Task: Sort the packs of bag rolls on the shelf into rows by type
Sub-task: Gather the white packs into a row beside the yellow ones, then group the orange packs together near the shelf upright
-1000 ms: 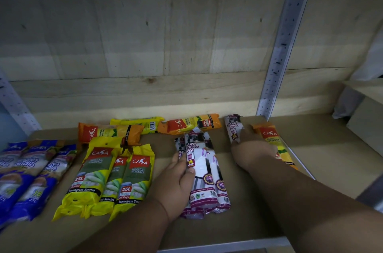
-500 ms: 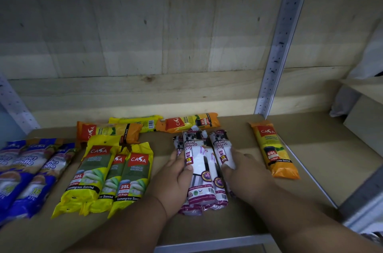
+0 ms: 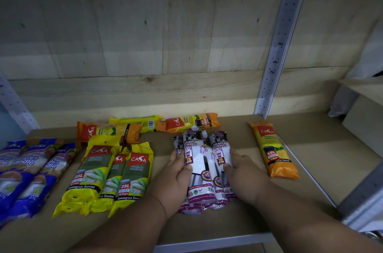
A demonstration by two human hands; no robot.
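**Both hands pressed to the drawstring packs**

My left hand lies flat against the left side of the white drawstring packs, its fingers spread open and curled lightly over the edge of the bundle, thumb tip on the front of the tallest pack. My right hand mirrors it on the other side, fingers open and resting against the rightmost white pack. Neither hand is closed around a pack; they bracket the group between them. The white packs stand side by side, lengthwise toward the back, near the middle of the shelf.

Just left of my left hand lie the three yellow lemongrass packs, overlapping each other in a row. Further left, at the edge of view, are the blue packs, also side by side.

Behind the yellow row, lying crosswise, are an orange pack, a yellow pack showing its barcode, and another orange pack. Well apart to my right, a single orange lemon pack lies lengthwise, alone, near the metal upright at the wooden back wall.
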